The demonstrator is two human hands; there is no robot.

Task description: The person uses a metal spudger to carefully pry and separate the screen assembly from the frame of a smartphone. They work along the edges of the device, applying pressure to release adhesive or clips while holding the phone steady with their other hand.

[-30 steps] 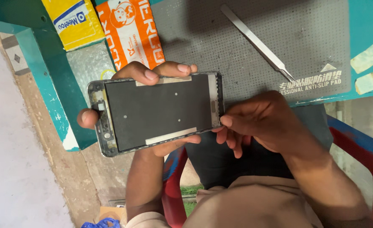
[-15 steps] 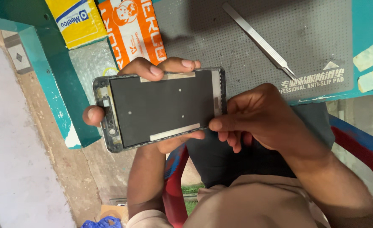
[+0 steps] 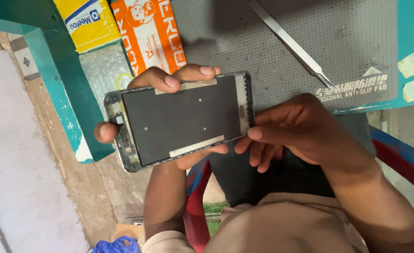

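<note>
Holding: the left hand [image 3: 169, 117] grips a phone frame [image 3: 183, 119], back plate up, in the air just off the near edge of the table [image 3: 61, 79].
Left fingers: curled shut around the frame; fingertips lie over its far long edge, the thumb presses its camera end, and one finger shows under the near long edge.
Right hand: the right hand [image 3: 291, 126] meets the frame's other short end; its fingers are pinched shut on that end, the thumb tip at the near corner.
Frame edges: both long edges are partly bare between the fingers; both short ends are taken up by a thumb.
Open room: the grey mat [image 3: 282, 51] beyond the frame lies bare apart from the tweezers [image 3: 291, 44], which rest well apart from the frame, past the right hand.
Beyond the frame's camera end: an orange pack [image 3: 150, 33] and a yellow box [image 3: 87, 21] near the left fingertips.
Below the frame: the person's lap and a red chair [image 3: 404, 164].
</note>
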